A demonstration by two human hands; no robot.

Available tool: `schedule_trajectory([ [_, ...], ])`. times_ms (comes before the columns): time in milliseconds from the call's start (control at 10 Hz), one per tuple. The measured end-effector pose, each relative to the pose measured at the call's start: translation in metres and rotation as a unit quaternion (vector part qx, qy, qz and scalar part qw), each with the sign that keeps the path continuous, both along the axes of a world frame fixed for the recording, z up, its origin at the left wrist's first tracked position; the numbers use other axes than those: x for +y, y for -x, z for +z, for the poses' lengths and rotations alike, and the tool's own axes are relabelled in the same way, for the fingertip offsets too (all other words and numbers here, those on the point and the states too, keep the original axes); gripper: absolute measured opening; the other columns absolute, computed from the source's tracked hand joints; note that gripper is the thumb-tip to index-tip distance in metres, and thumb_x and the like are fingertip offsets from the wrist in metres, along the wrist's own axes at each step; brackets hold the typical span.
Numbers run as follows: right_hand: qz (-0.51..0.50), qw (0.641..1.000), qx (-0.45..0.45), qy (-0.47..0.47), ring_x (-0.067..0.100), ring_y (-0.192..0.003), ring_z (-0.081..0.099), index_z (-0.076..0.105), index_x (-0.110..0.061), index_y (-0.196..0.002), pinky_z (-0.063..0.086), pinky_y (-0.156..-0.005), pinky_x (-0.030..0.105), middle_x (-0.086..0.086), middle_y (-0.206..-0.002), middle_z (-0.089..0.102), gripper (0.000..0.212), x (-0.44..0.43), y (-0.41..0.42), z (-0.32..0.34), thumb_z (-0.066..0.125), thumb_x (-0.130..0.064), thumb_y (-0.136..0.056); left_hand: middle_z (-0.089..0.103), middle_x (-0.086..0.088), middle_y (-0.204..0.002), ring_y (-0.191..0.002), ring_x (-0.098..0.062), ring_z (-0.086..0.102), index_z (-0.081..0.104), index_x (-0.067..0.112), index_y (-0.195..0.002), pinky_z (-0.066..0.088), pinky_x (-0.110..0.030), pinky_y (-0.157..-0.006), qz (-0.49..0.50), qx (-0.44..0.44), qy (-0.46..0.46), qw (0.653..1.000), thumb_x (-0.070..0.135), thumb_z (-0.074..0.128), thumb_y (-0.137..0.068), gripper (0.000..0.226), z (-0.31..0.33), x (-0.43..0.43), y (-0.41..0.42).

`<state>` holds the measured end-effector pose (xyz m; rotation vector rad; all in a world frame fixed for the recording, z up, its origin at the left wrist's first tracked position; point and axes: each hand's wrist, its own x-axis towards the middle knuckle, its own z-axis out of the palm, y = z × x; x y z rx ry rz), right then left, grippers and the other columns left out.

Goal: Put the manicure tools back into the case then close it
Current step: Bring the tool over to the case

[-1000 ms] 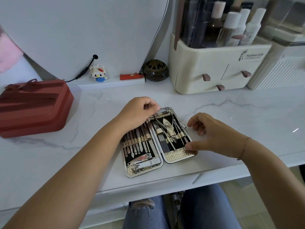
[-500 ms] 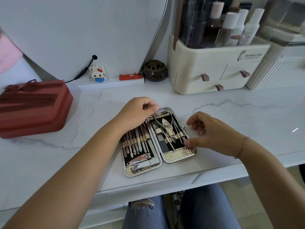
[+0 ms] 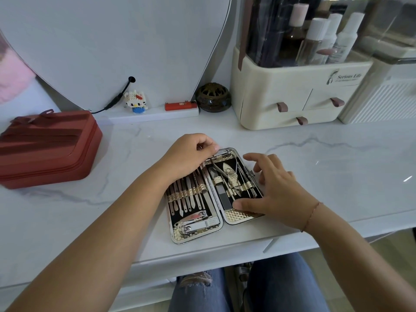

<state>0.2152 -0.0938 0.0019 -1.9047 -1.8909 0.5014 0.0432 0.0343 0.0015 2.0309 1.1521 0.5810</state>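
the manicure case [image 3: 195, 240] lies open near the table's [image 3: 337, 172] front edge, tools [image 3: 191, 194] strapped inside. our left hand [image 3: 189, 156] curls at its far rim; we cannot tell what it grasps. our right hand [image 3: 276, 190] rests loose-fingered on its right half.

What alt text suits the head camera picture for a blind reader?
An open manicure case of metal tools lies on a marble counter; the left hand curls at its top edge, the right hand rests spread on its right half.
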Motion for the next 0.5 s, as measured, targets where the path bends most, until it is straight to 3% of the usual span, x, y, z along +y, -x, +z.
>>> schedule_trajectory([
  [200,0.004,1.0,-0.016,-0.002,0.001,-0.093,0.037,0.027,-0.036,-0.134,0.025,-0.101,0.03,-0.012,-0.109,0.033,0.09,0.002,0.001,-0.003,0.069,-0.062,-0.06,0.067,0.011,-0.097,-0.084,0.002,0.056,0.069,0.022,-0.098,0.039,-0.014,-0.07,-0.003,0.004,-0.003,1.0,0.032,0.056,-0.093,0.017,0.0,0.0,0.0],
  [300,0.021,1.0,0.02,0.005,-0.003,-0.088,0.041,0.03,-0.037,-0.132,0.028,-0.097,0.025,-0.017,-0.104,0.036,0.088,0.003,-0.004,-0.003,0.068,-0.065,-0.058,0.067,0.011,-0.097,-0.085,0.002,0.056,0.069,0.022,-0.099,0.039,-0.014,-0.07,-0.004,0.004,-0.003,1.0,0.033,0.056,-0.093,0.018,0.0,0.0,0.0],
  [400,0.034,0.985,0.166,0.026,0.007,-0.086,0.052,0.04,-0.034,-0.125,0.04,-0.086,0.02,-0.008,-0.101,0.049,0.077,0.006,-0.02,-0.002,0.075,-0.05,-0.058,0.067,0.012,-0.098,-0.085,0.002,0.057,0.069,0.023,-0.097,0.039,-0.014,-0.07,-0.004,0.002,-0.002,1.0,0.032,0.056,-0.093,0.017,0.0,0.0,0.001],
  [500,0.058,0.982,0.176,0.046,0.011,-0.087,0.055,0.042,-0.031,-0.124,0.041,-0.078,0.01,-0.002,-0.101,0.056,0.071,0.009,-0.034,-0.002,0.082,-0.022,-0.066,0.067,0.013,-0.098,-0.085,0.003,0.056,0.069,0.024,-0.096,0.039,-0.014,-0.07,-0.006,0.005,-0.003,1.0,0.032,0.056,-0.093,0.016,0.001,0.0,0.0],
])
